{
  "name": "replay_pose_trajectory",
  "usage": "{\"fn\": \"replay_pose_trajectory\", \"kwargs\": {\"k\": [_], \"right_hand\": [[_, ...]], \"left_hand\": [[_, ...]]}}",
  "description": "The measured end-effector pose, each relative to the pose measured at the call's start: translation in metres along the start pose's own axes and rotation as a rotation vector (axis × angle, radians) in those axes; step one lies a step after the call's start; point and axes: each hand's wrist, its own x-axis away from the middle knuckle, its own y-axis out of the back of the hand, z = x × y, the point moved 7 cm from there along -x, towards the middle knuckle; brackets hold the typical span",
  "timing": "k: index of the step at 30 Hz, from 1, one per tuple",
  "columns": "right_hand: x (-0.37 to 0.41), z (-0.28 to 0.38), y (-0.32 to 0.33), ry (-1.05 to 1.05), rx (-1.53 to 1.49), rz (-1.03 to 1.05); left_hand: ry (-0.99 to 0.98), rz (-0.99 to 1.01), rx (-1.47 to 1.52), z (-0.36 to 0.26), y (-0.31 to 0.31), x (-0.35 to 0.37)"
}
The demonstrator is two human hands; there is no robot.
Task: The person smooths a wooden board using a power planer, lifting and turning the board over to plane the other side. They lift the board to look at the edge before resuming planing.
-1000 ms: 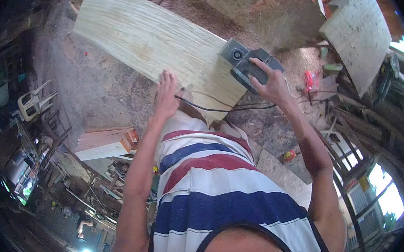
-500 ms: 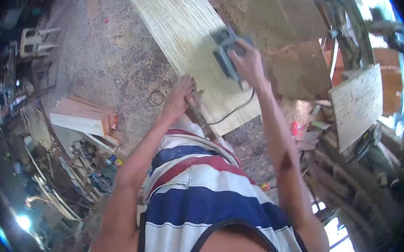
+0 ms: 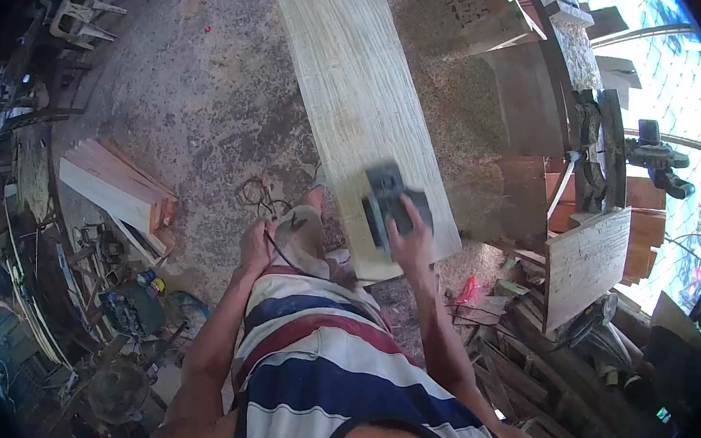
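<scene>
A long pale wooden board (image 3: 355, 85) runs away from me over the dusty floor. My right hand (image 3: 410, 239) grips a grey electric planer (image 3: 388, 203) that rests on the board's near end. My left hand (image 3: 255, 246) is off the board to the left, closed around the planer's black cable (image 3: 280, 254) near my thigh. My striped shirt fills the lower middle.
A stack of reddish planks (image 3: 119, 189) lies on the floor at left. A speckled panel (image 3: 583, 261), wood offcuts and a bench machine (image 3: 654, 159) crowd the right side. A white plastic chair (image 3: 82, 10) stands far upper left. Tools litter the lower left.
The view has swung, so the board now runs straight ahead. My left hand left the board's edge and now holds the cable. The planer sits nearer the board's close end.
</scene>
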Motion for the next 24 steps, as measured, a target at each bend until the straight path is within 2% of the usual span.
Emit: {"fn": "replay_pose_trajectory", "kwargs": {"k": [2, 4, 7, 9, 15, 20, 24], "right_hand": [[-0.064, 0.018, -0.015, 0.007, 0.008, 0.002], [-0.128, 0.028, -0.031, 0.102, 0.006, -0.044], [-0.208, 0.069, -0.037, 0.051, 0.074, -0.053], [-0.251, 0.090, -0.042, 0.015, 0.036, -0.061], [-0.380, 0.123, -0.058, 0.057, 0.105, -0.111], [-0.480, 0.149, -0.076, 0.086, 0.114, -0.143], [-0.553, 0.169, -0.094, 0.215, 0.159, -0.160]], "left_hand": [[0.002, -0.034, 0.026, 0.004, 0.006, -0.010], [0.006, -0.053, 0.074, 0.009, 0.012, -0.024], [0.071, -0.033, 0.128, 0.008, 0.023, -0.041], [0.167, 0.028, 0.094, -0.006, 0.038, -0.050], [0.148, -0.009, 0.141, 0.006, 0.030, -0.086], [0.192, 0.054, 0.182, 0.004, 0.037, -0.119], [0.177, 0.029, 0.190, 0.001, 0.037, -0.152]]}}
